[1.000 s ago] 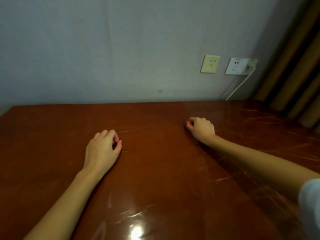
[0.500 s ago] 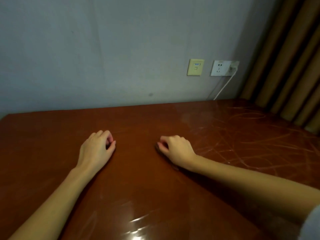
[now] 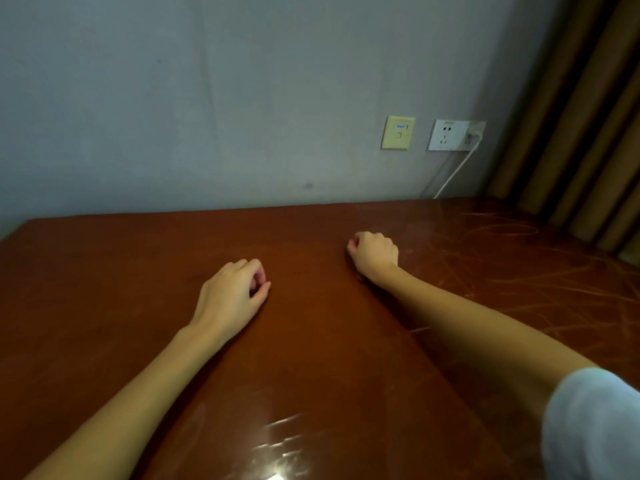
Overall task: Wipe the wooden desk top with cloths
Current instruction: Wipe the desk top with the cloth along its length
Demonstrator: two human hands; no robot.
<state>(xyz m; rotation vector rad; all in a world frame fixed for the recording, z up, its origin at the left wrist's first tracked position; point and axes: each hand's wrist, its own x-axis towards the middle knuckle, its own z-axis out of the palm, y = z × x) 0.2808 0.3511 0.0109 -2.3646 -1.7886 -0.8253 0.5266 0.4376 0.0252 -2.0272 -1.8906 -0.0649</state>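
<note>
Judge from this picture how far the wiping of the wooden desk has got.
Done: nothing certain; the desk top bears swirled streaks on its right side. In hand: the left hand and right hand rest curled on the wood, no cloth visible in either. Left: likely the streaked right side, perhaps everything.

The glossy reddish-brown desk (image 3: 311,341) meets the wall (image 3: 207,116) below the socket (image 3: 446,135). Pale scratches (image 3: 519,271) cross its top on the socket's side. Two hands rest on it with fingers curled: the right hand (image 3: 374,254) nearer the socket, the left hand (image 3: 230,296) farther from it.
</note>
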